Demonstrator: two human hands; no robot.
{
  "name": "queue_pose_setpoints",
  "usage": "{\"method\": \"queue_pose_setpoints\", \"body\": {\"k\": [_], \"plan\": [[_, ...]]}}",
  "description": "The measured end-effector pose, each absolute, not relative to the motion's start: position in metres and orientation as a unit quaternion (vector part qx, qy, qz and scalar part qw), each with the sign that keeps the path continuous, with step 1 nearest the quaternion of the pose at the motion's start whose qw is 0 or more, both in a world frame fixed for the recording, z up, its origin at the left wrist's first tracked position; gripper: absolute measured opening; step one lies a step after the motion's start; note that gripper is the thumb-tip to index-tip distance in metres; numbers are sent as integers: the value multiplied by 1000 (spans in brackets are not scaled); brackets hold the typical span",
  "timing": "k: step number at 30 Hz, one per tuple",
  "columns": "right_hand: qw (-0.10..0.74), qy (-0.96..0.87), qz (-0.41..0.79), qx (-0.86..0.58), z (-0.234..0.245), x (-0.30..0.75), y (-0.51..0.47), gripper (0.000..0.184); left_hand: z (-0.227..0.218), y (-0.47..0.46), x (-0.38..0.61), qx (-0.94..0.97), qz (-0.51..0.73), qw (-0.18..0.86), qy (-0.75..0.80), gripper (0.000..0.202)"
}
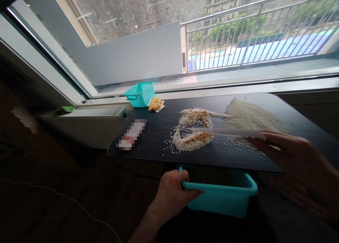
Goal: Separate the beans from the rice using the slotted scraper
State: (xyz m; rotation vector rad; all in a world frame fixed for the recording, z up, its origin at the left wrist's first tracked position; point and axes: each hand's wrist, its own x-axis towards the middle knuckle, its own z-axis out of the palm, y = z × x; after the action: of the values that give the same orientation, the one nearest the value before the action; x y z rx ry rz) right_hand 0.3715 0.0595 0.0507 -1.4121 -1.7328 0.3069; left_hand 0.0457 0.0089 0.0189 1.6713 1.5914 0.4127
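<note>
My left hand (pixel 171 193) is closed around the left rim of a turquoise plastic tub (pixel 219 199), held just under the table's near edge. The tub's inside is dark, and I cannot make out its contents. In my right hand (pixel 293 147) is a long, thin, pale flat strip (pixel 233 132), seen nearly edge-on. It reaches left over the table to a pile of white rice mixed with round tan beans, which look like soybeans (pixel 198 138). More beans lie in the rice behind the strip. A larger heap of rice (pixel 251 112) spreads at the right, joined by a thin trail.
A second turquoise tub (pixel 140 96) stands at the dark table's (pixel 150 144) far left corner. Beside it lies a crumpled yellow cloth-like thing (pixel 156 104). A blurred-out flat object (pixel 132 134) is at the left edge. A radiator (pixel 97 112) and a window adjoin the table.
</note>
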Motion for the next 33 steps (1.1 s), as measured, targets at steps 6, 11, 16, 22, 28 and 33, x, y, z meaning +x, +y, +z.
{"method": "queue_pose_setpoints", "body": {"k": [6,11,16,22,28,33], "plan": [[547,-471,301,-623,26,355,58,61,20,6,45,662,171,391,616,53],[558,-455,343,-604,26,343,61,63,22,4,45,664,165,385,619,52],[536,-462,383,-594,29,346,50,59,20,3,43,667,173,384,614,51],[537,-461,377,-598,25,349,54,54,19,4,43,672,170,383,610,50],[549,-468,374,-583,18,340,68,48,23,3,43,667,165,387,615,49],[523,-485,401,-574,27,345,59,52,22,2,43,674,160,380,614,49]]}}
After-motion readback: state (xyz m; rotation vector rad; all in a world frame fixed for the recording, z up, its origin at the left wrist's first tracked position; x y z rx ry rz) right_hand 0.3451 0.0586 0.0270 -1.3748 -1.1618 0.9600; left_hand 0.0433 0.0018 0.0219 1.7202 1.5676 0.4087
